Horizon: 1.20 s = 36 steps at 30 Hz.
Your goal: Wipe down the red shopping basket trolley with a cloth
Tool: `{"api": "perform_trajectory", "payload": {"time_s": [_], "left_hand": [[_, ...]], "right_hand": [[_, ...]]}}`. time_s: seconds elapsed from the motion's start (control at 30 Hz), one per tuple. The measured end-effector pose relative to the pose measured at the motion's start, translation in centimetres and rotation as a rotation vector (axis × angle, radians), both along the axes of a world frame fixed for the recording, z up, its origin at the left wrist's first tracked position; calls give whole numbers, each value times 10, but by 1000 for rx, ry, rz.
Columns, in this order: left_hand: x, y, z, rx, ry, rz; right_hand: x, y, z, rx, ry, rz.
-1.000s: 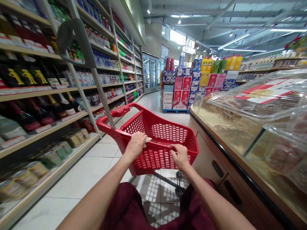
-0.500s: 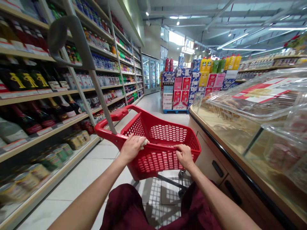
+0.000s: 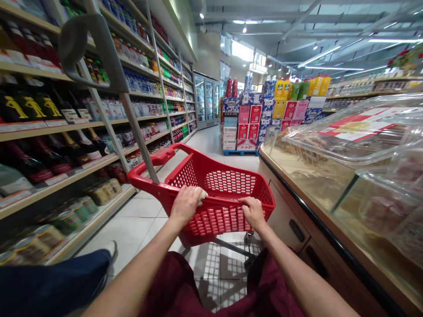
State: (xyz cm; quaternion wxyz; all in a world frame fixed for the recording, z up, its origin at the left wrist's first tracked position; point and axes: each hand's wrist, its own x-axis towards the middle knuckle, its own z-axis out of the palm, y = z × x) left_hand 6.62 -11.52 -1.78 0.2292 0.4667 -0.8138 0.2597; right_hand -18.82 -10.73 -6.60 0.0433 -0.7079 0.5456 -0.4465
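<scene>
A red plastic shopping cart (image 3: 218, 215) with perforated basket walls stands crosswise before me, its inside showing no goods. My left hand (image 3: 187, 204) is closed over a small crumpled whitish cloth (image 3: 201, 196), pressed against the near top rim. Farther right along the same rim, my right hand (image 3: 254, 212) grips the edge with fingers curled over it. The cloth is mostly covered by my fingers. From the cart's handle end, at the left, a grey pole with a looped grey plastic holder (image 3: 110, 53) rises.
Shelves of bottles and cans (image 3: 89, 163) line the left side. A glass-fronted counter with clear plastic packs (image 3: 346, 132) runs close on the right. Stacked drink cartons (image 3: 243, 127) stand ahead on a blue pallet. A person's dark trouser leg (image 3: 56, 281) is at lower left.
My left hand has slid slightly right along the rim with the cloth. My right hand keeps its grip. A person's leg has come into view at lower left.
</scene>
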Motion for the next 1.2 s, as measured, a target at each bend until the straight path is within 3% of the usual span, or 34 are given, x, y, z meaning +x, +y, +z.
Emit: {"api": "perform_trajectory", "payload": {"time_s": [0.07, 0.13, 0.33, 0.57, 0.8, 0.9, 1.07, 1.2], "left_hand": [[20, 0, 5, -52, 30, 58], [22, 1, 5, -62, 57, 82], [-22, 0, -12, 28, 23, 2], [24, 0, 2, -85, 50, 115], [-52, 3, -24, 14, 80, -58], [-40, 2, -19, 19, 55, -81], [4, 1, -3, -28, 94, 83], [-33, 2, -14, 24, 68, 20]], "right_hand": [[1, 0, 2, 10, -14, -8], [3, 1, 2, 12, -25, -14], [5, 1, -2, 3, 3, 5], [2, 0, 1, 10, -2, -31], [4, 0, -5, -18, 17, -28], [0, -1, -4, -25, 25, -17], [0, -2, -1, 3, -6, -26], [4, 0, -5, -28, -6, -32]]}}
